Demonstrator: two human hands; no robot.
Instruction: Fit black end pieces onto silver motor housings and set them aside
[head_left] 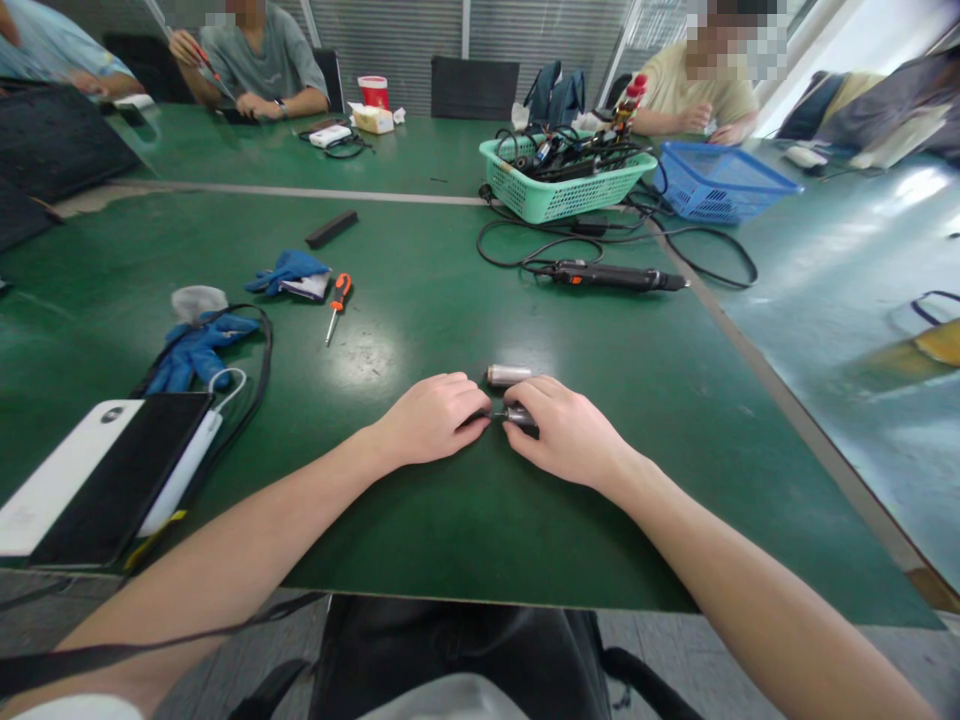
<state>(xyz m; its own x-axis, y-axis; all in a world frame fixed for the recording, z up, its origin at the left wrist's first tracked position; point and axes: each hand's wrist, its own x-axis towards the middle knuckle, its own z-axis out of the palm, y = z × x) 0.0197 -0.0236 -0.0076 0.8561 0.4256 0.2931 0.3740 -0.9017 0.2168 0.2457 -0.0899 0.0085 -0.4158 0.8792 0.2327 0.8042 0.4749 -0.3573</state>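
Metal cylinder in hand: a small silvery cylinder [519, 416] is sitting low over the green table [480, 530], in front of you; take it as the clock's centre, with twelve pointing away from you.
Your right hand [564, 425]: you are pinching that cylinder between thumb and curled fingers, with its end showing toward nine.
Your left hand [441, 417]: at nine, you are curling your fingers nearly closed, thumb beneath, around a slim dark piece [478, 415] that your fingers are mostly hiding; its exact kind you cannot tell.
Gap between hands: your fingertips are facing each other, near but apart.
Spare metal cylinder [508, 375]: it is lying on its side at twelve, just beyond your right fingers.
Electric screwdriver [619, 277]: it is lying at one, its cord looping behind it.
Orange-and-black screwdriver [340, 291]: it is resting at ten, its shaft pointing roughly toward you.
Blue gloves [196, 358]: one is lying beyond that screwdriver, another is spreading out between nine and ten.
Mint-green basket [536, 203]: just past twelve, it is holding cords and dark tools.
Blue basket [724, 185]: it is standing beside that one, at one.
Co-workers: people are sitting along the far side.
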